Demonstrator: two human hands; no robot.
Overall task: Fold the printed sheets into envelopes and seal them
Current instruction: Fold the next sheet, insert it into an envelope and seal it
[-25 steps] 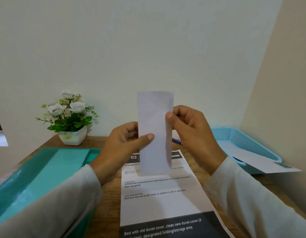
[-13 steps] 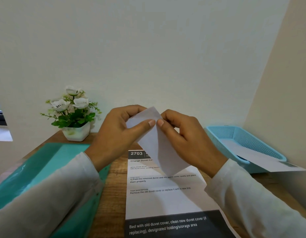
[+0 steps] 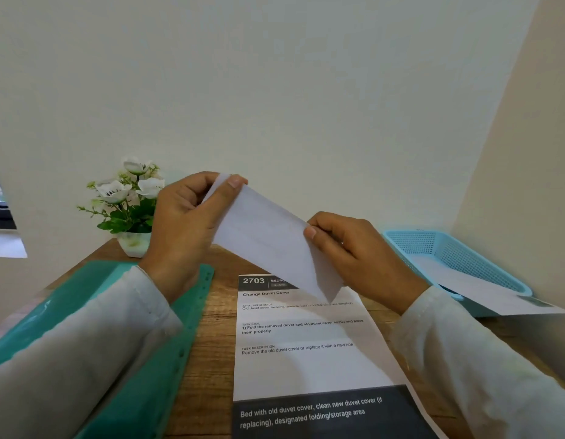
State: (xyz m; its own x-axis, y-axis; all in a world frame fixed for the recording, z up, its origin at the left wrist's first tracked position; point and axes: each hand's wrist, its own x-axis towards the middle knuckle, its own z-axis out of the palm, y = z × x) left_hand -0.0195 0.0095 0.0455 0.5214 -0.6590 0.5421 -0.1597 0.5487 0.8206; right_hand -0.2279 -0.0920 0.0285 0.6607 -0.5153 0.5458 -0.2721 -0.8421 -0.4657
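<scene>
A white folded paper strip (image 3: 268, 236) hangs in the air above the desk, slanting from upper left to lower right. My left hand (image 3: 186, 229) pinches its upper left end between thumb and fingers. My right hand (image 3: 351, 248) pinches its lower right part with the thumb on the front face. Below them a printed sheet (image 3: 306, 353) headed "2703 Change Duvet Cover" lies flat on the wooden desk (image 3: 211, 337); its top right corner is hidden by the strip.
A teal plastic folder (image 3: 161, 375) lies at the left under my left sleeve. A small potted plant with white flowers (image 3: 129, 201) stands at the back left. A light blue mesh basket (image 3: 449, 255) at the right holds another printed sheet (image 3: 484, 289) that overhangs its rim.
The strip was upright a second ago; it has tilted over to a slant. My hands, close together half a second ago, have slid apart toward its two ends.
</scene>
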